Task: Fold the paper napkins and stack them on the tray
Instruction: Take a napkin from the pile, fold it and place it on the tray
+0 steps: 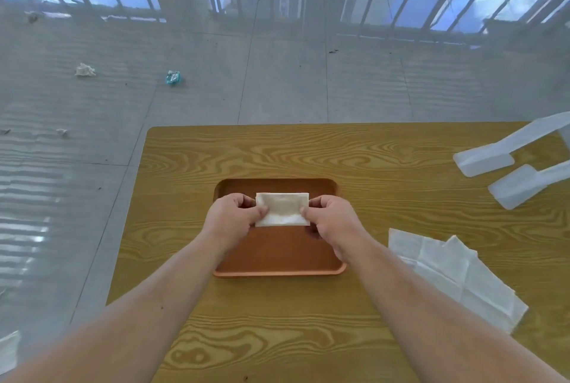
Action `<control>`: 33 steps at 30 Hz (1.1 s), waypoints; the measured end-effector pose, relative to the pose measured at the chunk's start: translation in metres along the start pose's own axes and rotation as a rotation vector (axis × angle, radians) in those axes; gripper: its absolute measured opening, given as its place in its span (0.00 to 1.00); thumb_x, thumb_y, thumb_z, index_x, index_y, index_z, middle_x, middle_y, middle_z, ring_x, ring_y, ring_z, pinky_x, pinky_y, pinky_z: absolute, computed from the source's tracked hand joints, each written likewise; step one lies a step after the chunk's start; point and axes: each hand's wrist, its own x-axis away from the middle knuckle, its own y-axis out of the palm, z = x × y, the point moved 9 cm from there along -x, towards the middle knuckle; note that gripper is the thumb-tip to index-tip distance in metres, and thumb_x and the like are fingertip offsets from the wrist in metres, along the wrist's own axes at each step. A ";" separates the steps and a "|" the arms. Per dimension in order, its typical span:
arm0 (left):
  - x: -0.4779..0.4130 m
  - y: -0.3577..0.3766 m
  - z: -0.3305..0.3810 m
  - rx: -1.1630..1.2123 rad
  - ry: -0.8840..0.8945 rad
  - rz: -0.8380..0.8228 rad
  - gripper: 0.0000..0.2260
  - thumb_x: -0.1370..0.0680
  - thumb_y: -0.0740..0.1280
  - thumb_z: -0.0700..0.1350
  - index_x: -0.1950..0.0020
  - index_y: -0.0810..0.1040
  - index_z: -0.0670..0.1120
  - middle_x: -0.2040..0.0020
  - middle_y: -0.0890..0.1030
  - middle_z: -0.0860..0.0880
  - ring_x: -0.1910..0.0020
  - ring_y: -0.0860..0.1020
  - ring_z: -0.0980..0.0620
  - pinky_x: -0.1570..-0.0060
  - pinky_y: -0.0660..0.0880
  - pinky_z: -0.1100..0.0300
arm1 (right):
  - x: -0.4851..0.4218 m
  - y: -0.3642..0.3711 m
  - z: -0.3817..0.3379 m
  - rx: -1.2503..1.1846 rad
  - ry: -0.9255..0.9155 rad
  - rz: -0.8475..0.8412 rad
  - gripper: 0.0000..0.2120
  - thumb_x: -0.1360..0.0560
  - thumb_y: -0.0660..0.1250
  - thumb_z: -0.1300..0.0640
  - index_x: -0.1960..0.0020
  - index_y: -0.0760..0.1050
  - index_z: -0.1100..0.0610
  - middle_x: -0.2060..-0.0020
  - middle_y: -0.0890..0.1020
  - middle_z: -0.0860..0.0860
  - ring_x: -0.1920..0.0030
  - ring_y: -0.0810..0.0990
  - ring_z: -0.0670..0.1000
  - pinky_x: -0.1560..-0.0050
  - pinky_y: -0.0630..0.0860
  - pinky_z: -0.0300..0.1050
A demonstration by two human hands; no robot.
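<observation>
A folded white paper napkin [282,208] is held flat over the far half of a brown rectangular tray [277,259] on the wooden table. My left hand [233,219] pinches the napkin's left edge between thumb and fingers. On the opposite edge my right hand [334,222] pinches it the same way. Whether the napkin touches the tray floor I cannot tell. A loose pile of unfolded white napkins [456,277] lies on the table to the right of the tray.
The wooden table [277,154] ends at its far edge just beyond the tray and at its left edge near my left forearm. White plastic objects [505,166] rest at the table's far right. Crumpled scraps [84,70] lie on the tiled floor beyond.
</observation>
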 end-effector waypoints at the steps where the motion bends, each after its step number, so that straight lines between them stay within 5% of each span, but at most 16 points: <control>1: -0.005 0.002 -0.008 -0.017 0.001 0.007 0.08 0.26 0.78 0.51 0.57 0.85 0.48 0.66 0.86 0.51 0.70 0.78 0.55 0.64 0.78 0.55 | -0.005 0.002 0.008 0.046 0.002 0.008 0.01 0.21 0.72 0.62 0.51 0.83 0.59 0.60 0.85 0.54 0.66 0.82 0.49 0.64 0.84 0.46; 7: -0.028 0.013 -0.041 -0.152 0.011 0.023 0.07 0.24 0.76 0.52 0.60 0.85 0.52 0.67 0.86 0.56 0.68 0.83 0.54 0.63 0.80 0.53 | -0.027 0.013 0.033 0.298 -0.025 0.045 0.03 0.22 0.71 0.57 0.53 0.81 0.55 0.57 0.87 0.56 0.64 0.87 0.55 0.56 0.87 0.60; 11: -0.037 0.014 -0.040 -0.330 0.053 0.046 0.09 0.24 0.75 0.56 0.60 0.83 0.54 0.67 0.85 0.54 0.64 0.84 0.53 0.67 0.77 0.57 | -0.032 0.016 0.025 0.499 -0.109 0.071 0.04 0.22 0.71 0.52 0.54 0.79 0.52 0.61 0.86 0.52 0.65 0.87 0.53 0.57 0.86 0.59; 14: -0.031 0.010 -0.031 -0.443 0.152 0.123 0.09 0.23 0.72 0.58 0.51 0.78 0.54 0.58 0.82 0.57 0.58 0.81 0.56 0.66 0.72 0.59 | -0.027 0.014 0.015 0.678 -0.227 0.147 0.07 0.21 0.69 0.49 0.49 0.75 0.51 0.59 0.83 0.48 0.59 0.83 0.51 0.56 0.83 0.56; 16: -0.016 0.014 -0.014 -0.592 0.371 0.178 0.12 0.21 0.70 0.56 0.41 0.76 0.53 0.48 0.79 0.55 0.51 0.79 0.53 0.58 0.75 0.57 | -0.012 0.017 0.003 0.816 -0.435 0.230 0.07 0.21 0.68 0.51 0.46 0.74 0.51 0.54 0.80 0.47 0.55 0.80 0.50 0.56 0.81 0.52; 18: 0.002 0.039 -0.004 -0.807 0.613 0.087 0.19 0.20 0.67 0.53 0.30 0.75 0.49 0.34 0.78 0.49 0.36 0.76 0.47 0.39 0.76 0.51 | 0.006 0.033 0.001 0.948 -0.644 0.179 0.11 0.21 0.67 0.55 0.39 0.77 0.55 0.45 0.81 0.52 0.44 0.79 0.54 0.45 0.80 0.53; 20: 0.010 0.062 -0.010 -0.970 0.691 -0.065 0.24 0.18 0.63 0.53 0.21 0.69 0.50 0.21 0.70 0.48 0.23 0.67 0.46 0.24 0.64 0.48 | 0.009 0.050 0.016 1.066 -0.715 0.025 0.20 0.20 0.65 0.58 0.28 0.75 0.58 0.32 0.79 0.57 0.29 0.75 0.59 0.28 0.72 0.57; 22: 0.009 0.073 -0.020 -1.041 0.674 -0.158 0.26 0.16 0.60 0.53 0.18 0.64 0.50 0.16 0.62 0.48 0.17 0.59 0.48 0.19 0.53 0.48 | 0.006 0.059 0.034 1.158 -0.681 -0.090 0.25 0.18 0.61 0.58 0.21 0.68 0.58 0.22 0.71 0.59 0.20 0.65 0.60 0.19 0.59 0.57; 26: 0.007 0.075 -0.024 -1.126 0.636 -0.197 0.27 0.15 0.57 0.55 0.16 0.59 0.51 0.15 0.58 0.49 0.16 0.55 0.50 0.18 0.50 0.47 | 0.001 0.062 0.046 1.226 -0.633 -0.124 0.28 0.16 0.57 0.56 0.17 0.60 0.55 0.16 0.61 0.55 0.16 0.54 0.58 0.17 0.48 0.56; 29: 0.015 0.076 -0.004 -1.090 0.658 -0.144 0.26 0.16 0.60 0.56 0.19 0.65 0.52 0.16 0.62 0.49 0.18 0.60 0.48 0.19 0.55 0.45 | 0.011 0.047 0.038 1.132 -0.616 -0.059 0.29 0.16 0.57 0.55 0.16 0.57 0.51 0.16 0.62 0.53 0.16 0.54 0.59 0.17 0.50 0.57; 33: 0.034 0.109 0.041 -1.037 0.733 -0.126 0.20 0.17 0.63 0.56 0.28 0.77 0.50 0.28 0.78 0.50 0.28 0.73 0.46 0.30 0.69 0.49 | 0.037 -0.021 0.037 0.995 -0.543 0.121 0.27 0.18 0.61 0.54 0.19 0.66 0.52 0.21 0.69 0.52 0.20 0.63 0.57 0.21 0.62 0.56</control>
